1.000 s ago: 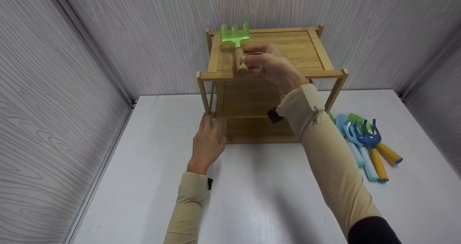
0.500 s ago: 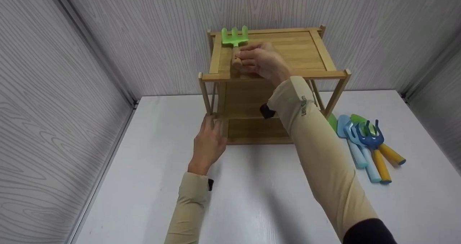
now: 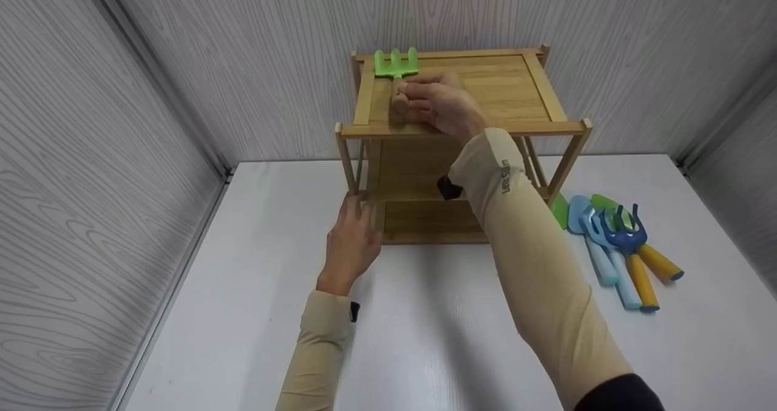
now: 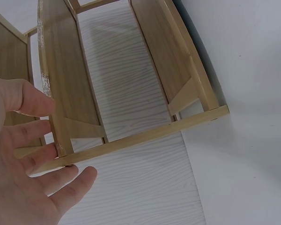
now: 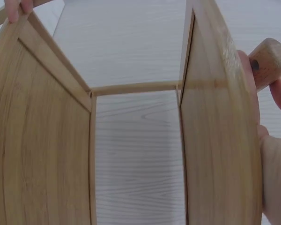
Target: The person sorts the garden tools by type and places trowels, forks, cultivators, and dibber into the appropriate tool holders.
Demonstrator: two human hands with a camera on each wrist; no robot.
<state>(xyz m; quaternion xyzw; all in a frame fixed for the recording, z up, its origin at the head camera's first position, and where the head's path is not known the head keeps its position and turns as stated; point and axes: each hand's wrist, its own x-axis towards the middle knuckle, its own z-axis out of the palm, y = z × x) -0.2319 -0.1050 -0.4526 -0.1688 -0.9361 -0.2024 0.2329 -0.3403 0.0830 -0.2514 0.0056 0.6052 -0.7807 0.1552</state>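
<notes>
My right hand (image 3: 446, 104) pinches the wooden handle of a green toy garden fork (image 3: 396, 65) over the left part of the rack's top shelf. Its three tines point to the back wall. In the right wrist view the handle's end (image 5: 271, 58) shows between finger and thumb, beyond the top board. Lower down, my left hand (image 3: 353, 241) grips the front left corner of the three-tier wooden rack (image 3: 485, 83) at the middle shelf. The left wrist view shows the thumb (image 4: 35, 101) on the shelf's front rail, with fingers around the corner post.
Right of the rack, several toy garden tools lie in a pile on the white table (image 3: 273, 229): a dark blue fork (image 3: 625, 235), light blue tools (image 3: 601, 259) and green ones with yellow handles (image 3: 660, 261). Grey wood-patterned walls (image 3: 273, 65) enclose the back and sides.
My right hand has lowered the green fork toward the top shelf and shifted slightly left. My left hand stays at the rack's corner.
</notes>
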